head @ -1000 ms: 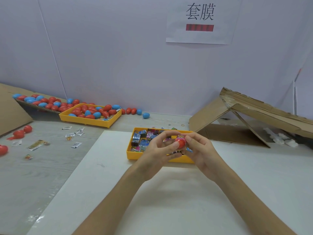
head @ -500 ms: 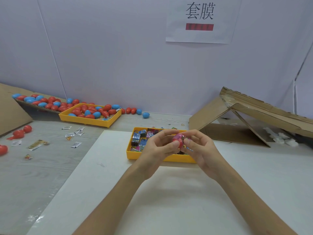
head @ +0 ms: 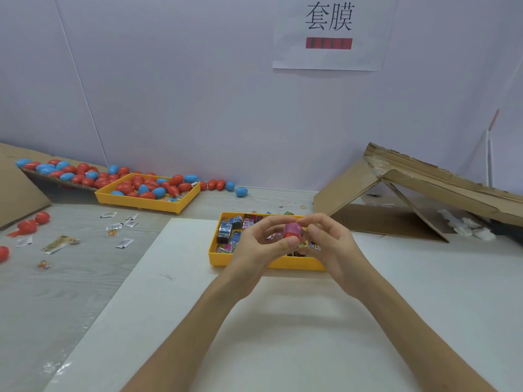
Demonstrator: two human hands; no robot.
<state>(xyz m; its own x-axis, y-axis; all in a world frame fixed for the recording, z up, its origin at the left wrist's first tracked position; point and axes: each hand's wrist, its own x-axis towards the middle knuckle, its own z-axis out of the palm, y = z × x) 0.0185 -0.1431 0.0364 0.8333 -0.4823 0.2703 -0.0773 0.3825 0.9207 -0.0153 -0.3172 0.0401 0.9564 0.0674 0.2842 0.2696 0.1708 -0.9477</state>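
Mostly hidden by fingertips (head: 290, 244), the egg (head: 291, 236) shows only a red strip below its pink film (head: 293, 228). Both the left hand (head: 259, 248) and right hand (head: 332, 250) pinch it, just above the tray (head: 223, 260), whose right half they cover. White mat (head: 283, 340) spreads wide under the forearms; cardboard (head: 424, 190) stands well right.

left hand (head: 256, 247) + right hand (head: 332, 247) | pinching film-wrapped red egg (head: 293, 232) | over yellow tray (head: 283, 261)
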